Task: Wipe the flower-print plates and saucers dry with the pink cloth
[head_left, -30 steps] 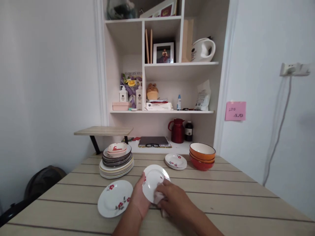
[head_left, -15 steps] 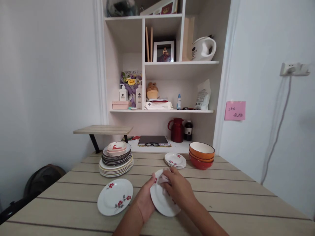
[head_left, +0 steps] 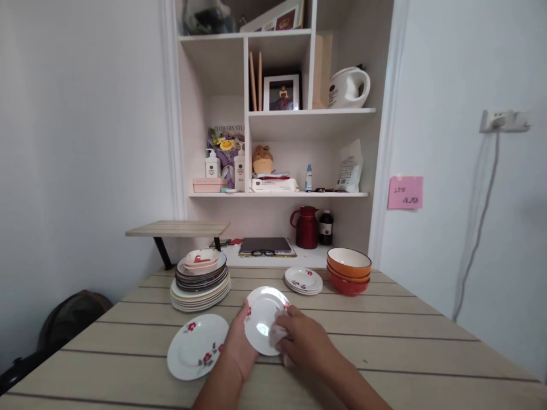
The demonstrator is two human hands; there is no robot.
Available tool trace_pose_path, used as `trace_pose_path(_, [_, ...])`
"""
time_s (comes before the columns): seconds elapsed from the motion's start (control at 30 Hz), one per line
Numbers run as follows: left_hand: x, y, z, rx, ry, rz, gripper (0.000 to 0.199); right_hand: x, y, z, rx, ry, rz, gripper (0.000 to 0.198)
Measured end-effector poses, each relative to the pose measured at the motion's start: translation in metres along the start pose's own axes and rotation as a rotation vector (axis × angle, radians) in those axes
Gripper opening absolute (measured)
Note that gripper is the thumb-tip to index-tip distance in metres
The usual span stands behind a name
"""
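Observation:
A small white plate (head_left: 261,319) with red flowers is held up, tilted, above the table in front of me. My left hand (head_left: 243,340) grips its left edge, thumb near the rim. At the plate's right side, my right hand (head_left: 305,339) pinches a whitish cloth or tissue (head_left: 278,331) pressed against the plate's face. Left of my left hand lies a larger white plate (head_left: 194,350) with red flowers and grey leaves. Beyond my hands sits a short stack of small flowered plates (head_left: 303,280).
Stacked bowls (head_left: 349,270), orange above red, stand at the back right. A tall plate stack (head_left: 200,282) topped by small dishes is at the back left, by a raised wooden shelf (head_left: 177,229). Behind are a red jug (head_left: 306,228) and a dark bottle (head_left: 326,228).
The held plate has moved up and left and is tilted differently, catching a reflection. My right hand and the cloth have shifted from the plate's upper part to its lower right side.

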State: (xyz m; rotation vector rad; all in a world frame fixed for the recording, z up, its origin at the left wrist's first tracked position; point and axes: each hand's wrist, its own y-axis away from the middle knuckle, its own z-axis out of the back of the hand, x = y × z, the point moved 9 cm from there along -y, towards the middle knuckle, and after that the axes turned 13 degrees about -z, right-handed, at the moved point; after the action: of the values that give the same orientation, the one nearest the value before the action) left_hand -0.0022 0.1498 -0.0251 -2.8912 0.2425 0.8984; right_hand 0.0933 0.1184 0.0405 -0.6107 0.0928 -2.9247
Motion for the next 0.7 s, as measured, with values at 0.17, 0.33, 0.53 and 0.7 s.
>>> trace_pose_path(0.17, [0.020,0.008,-0.016,0.109,-0.044,0.130,0.055,0.021,0.006,-0.001,-0.023,-0.101,0.093,0.025])
trace_pose_path(0.33, [0.028,0.013,-0.026,0.136,-0.065,0.148,0.054,0.012,0.000,0.011,-0.140,-0.188,0.039,0.018])
trace_pose_path(0.53, [0.026,0.015,-0.031,0.125,-0.034,0.121,0.057,-0.010,-0.007,0.020,-0.198,-0.067,-0.079,0.020])
trace_pose_path(0.7, [0.015,0.007,-0.014,0.026,-0.006,0.071,0.058,-0.030,-0.013,0.021,-0.181,0.010,-0.163,0.028])
